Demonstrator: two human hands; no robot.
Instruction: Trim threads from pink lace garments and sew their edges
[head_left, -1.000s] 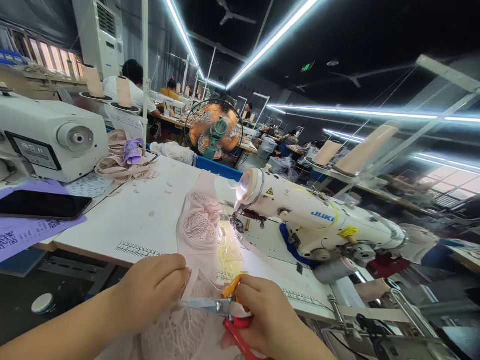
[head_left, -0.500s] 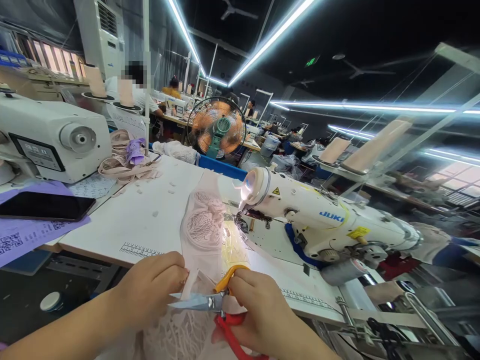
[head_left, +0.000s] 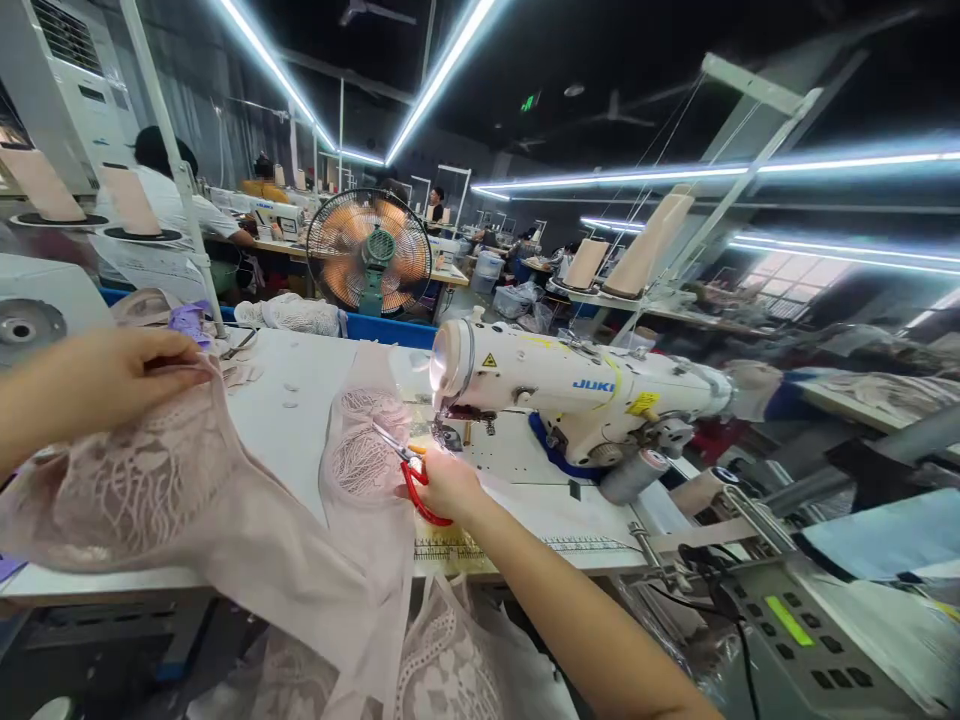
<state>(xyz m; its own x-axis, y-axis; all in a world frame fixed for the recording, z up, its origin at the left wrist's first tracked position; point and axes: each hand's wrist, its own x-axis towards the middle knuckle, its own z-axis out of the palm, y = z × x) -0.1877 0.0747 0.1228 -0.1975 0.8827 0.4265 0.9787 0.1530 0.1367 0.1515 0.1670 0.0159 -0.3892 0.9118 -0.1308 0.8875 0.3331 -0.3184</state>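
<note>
My left hand (head_left: 142, 385) is raised at the left, its fingers pinched on the edge of a pale pink lace bra (head_left: 150, 490). The bra's band stretches down to the right, past the table's front edge. My right hand (head_left: 448, 485) grips scissors (head_left: 409, 478) with red and orange handles. Their blades point up and left over a lace cup (head_left: 364, 468) lying on the table, close to the sewing machine's needle area. More lace fabric (head_left: 450, 650) hangs at the front edge below my right forearm.
A white sewing machine (head_left: 555, 375) with a lit head stands right of the lace. Behind the table are a large fan (head_left: 371, 250) and a white lace bundle (head_left: 292, 313). Thread cones (head_left: 586, 262) stand at the right. A control panel (head_left: 795, 615) sits lower right. A seated co-worker (head_left: 176, 200) is at back left.
My left hand has gone up and left, lifting the bra. My right hand has carried the scissors forward, away from the left hand, toward the machine. The view has turned right.
</note>
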